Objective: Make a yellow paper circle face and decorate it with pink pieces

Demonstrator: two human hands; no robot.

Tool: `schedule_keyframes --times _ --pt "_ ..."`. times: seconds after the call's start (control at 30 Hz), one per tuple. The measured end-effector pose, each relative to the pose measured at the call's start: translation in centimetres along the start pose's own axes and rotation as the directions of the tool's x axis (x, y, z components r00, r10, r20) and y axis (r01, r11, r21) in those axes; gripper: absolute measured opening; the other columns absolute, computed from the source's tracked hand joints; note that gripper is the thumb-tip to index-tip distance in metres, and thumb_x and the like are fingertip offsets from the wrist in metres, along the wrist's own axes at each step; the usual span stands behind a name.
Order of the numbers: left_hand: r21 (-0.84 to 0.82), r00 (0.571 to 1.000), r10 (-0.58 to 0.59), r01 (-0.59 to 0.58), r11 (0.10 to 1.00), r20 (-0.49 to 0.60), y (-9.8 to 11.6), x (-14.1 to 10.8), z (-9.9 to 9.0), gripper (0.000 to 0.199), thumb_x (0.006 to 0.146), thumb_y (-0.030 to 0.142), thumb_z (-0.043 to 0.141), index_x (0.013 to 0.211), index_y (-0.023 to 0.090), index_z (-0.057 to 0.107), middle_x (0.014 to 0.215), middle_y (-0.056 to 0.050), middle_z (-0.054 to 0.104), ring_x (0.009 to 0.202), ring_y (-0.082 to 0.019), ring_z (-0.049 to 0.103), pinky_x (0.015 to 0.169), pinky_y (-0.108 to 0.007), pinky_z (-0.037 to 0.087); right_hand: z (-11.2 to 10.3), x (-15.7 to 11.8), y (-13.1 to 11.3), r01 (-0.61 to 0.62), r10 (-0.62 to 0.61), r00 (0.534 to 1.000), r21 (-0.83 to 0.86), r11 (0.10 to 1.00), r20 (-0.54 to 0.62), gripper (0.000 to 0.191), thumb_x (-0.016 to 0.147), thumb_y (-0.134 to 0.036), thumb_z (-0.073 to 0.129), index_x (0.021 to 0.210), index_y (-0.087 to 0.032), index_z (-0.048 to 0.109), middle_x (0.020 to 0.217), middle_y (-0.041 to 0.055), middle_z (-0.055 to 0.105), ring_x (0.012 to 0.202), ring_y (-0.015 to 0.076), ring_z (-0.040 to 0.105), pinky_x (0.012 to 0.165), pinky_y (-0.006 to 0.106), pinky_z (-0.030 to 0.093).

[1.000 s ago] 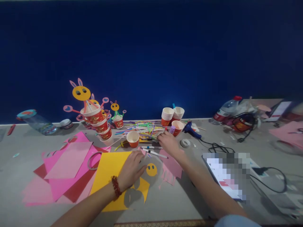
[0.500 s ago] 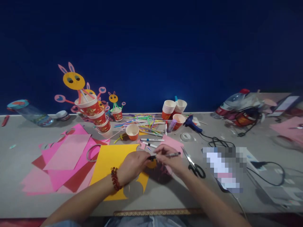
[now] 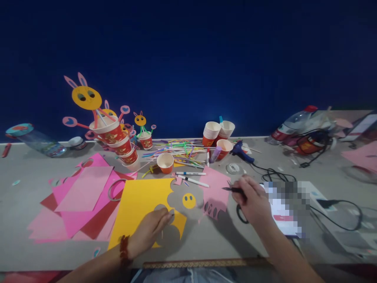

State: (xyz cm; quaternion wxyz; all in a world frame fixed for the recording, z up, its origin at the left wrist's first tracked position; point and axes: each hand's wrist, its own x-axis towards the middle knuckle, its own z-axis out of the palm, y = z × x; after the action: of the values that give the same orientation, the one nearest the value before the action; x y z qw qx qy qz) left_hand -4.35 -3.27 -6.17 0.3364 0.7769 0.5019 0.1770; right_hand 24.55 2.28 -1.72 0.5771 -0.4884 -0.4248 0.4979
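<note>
My right hand (image 3: pixel 250 198) grips a black marker pen (image 3: pixel 233 190) whose bare tip points left, above the right edge of a cut pink sheet (image 3: pixel 216 179). Closed in a pinch, my left hand (image 3: pixel 153 228) has a small dark end at its fingertips, which looks like the pen's cap. It is over the lower right part of a yellow sheet (image 3: pixel 138 196) with round cut-outs. Between the hands lies a yellow paper disc (image 3: pixel 189 201) with two dark oval eyes. Beneath my right hand are scissors, mostly hidden, with one black handle loop (image 3: pixel 242 214) showing.
Decorated paper cups (image 3: pixel 109 135) with rabbit faces stand back left, near pink and red sheets (image 3: pixel 85 188). Pipe cleaners (image 3: pixel 179 151), stacked cups (image 3: pixel 211 131) and two white markers (image 3: pixel 193 181) lie beyond. A blue glue gun (image 3: pixel 242 152), its cord, a phone and a bottle (image 3: pixel 291 127) are right.
My hands have moved apart: the right one went right with the now uncapped pen, the left one went left and nearer to me. The yellow disc now shows between them.
</note>
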Motion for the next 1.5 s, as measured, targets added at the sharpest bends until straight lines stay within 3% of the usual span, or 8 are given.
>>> schedule_keyframes --times 0.07,0.13,0.2,0.3,0.37,0.57,0.93,1.5 --pt "0.129 0.996 0.09 -0.089 0.988 0.001 -0.4 0.2 0.2 0.034 0.1 0.041 0.044 0.073 0.02 0.049 0.071 0.001 0.058 0.066 -0.015 0.055 0.059 -0.026 0.039 -0.3 0.4 0.6 -0.102 0.124 0.98 -0.139 0.985 0.159 0.041 0.077 -0.053 0.073 0.061 -0.021 0.052 0.049 -0.004 0.049 0.04 0.0088 0.041 0.037 0.021 0.028" --pt "0.259 0.965 0.264 -0.255 0.932 0.0 -0.4 1.3 0.7 0.028 0.093 0.039 0.058 0.075 0.019 0.051 0.081 -0.002 0.062 0.078 -0.018 0.058 0.069 -0.029 0.044 0.7 0.4 2.1 -0.188 0.257 0.907 -0.225 0.956 0.334 0.033 0.076 -0.048 0.075 0.072 -0.019 0.059 0.058 -0.0011 0.059 0.048 0.0115 0.052 0.043 0.022 0.038" --pt "0.33 0.893 0.45 -0.434 0.838 0.033 -0.4 2.5 1.3 0.017 0.092 0.031 0.061 0.082 0.019 0.056 0.092 -0.005 0.066 0.088 -0.02 0.06 0.08 -0.033 0.047 2.3 0.5 4.0 -0.178 0.251 0.891 -0.219 0.959 0.378 0.027 0.074 -0.041 0.075 0.081 -0.018 0.064 0.071 0.0018 0.065 0.058 0.0137 0.058 0.053 0.024 0.046" --pt "0.422 0.831 0.555 -0.514 0.747 0.03 -0.7 3.7 2.2 0.011 0.091 0.028 0.063 0.09 0.017 0.058 0.114 -0.007 0.066 0.111 -0.022 0.059 0.096 -0.037 0.046 4.1 1.0 6.3 -0.064 0.16 0.909 -0.252 0.966 0.384 0.01 0.074 -0.026 0.069 0.077 -0.018 0.064 0.07 0.0012 0.064 0.062 0.0147 0.058 0.056 0.025 0.045" --pt "0.447 0.829 0.558 -0.51 0.735 0.028 -1.0 3.7 2.5 0.012 0.092 0.028 0.062 0.096 0.017 0.059 0.123 -0.008 0.064 0.118 -0.022 0.056 0.1 -0.036 0.046 4.5 1.3 7.2 0.016 0.104 0.91 -0.286 0.958 0.4 0.001 0.072 -0.019 0.063 0.073 -0.019 0.063 0.067 0.0001 0.063 0.059 0.0139 0.054 0.055 0.025 0.042" --pt "0.449 0.855 0.516 -0.477 0.756 0.039 -1.4 3.1 2.8 0.018 0.094 0.033 0.06 0.103 0.018 0.06 0.125 -0.006 0.066 0.12 -0.022 0.057 0.1 -0.037 0.048 4.8 1.2 8.1 0.14 -0.011 0.938 -0.353 0.925 0.345 0.007 0.067 -0.017 0.053 0.062 -0.02 0.056 0.059 -0.0019 0.057 0.053 0.013 0.048 0.051 0.024 0.036" --pt "0.407 0.895 0.44 -0.431 0.806 0.078 -1.5 3.2 2.8 0.022 0.091 0.031 0.063 0.109 0.019 0.059 0.125 -0.008 0.065 0.121 -0.023 0.056 0.101 -0.041 0.047 4.9 1.0 8.6 0.15 0.007 0.94 -0.433 0.889 0.342 0.011 0.072 -0.02 0.052 0.061 -0.021 0.056 0.058 -0.0014 0.058 0.054 0.0143 0.049 0.051 0.025 0.035" --pt "0.397 0.897 0.433 -0.428 0.812 0.082 -1.8 3.2 3.0 0.021 0.09 0.031 0.065 0.106 0.019 0.059 0.127 -0.007 0.064 0.12 -0.024 0.056 0.101 -0.041 0.046 5.0 1.1 8.6 0.187 0.001 0.929 -0.47 0.863 0.371 0.011 0.073 -0.02 0.05 0.062 -0.021 0.054 0.06 -0.0008 0.058 0.057 0.0148 0.05 0.054 0.026 0.036"
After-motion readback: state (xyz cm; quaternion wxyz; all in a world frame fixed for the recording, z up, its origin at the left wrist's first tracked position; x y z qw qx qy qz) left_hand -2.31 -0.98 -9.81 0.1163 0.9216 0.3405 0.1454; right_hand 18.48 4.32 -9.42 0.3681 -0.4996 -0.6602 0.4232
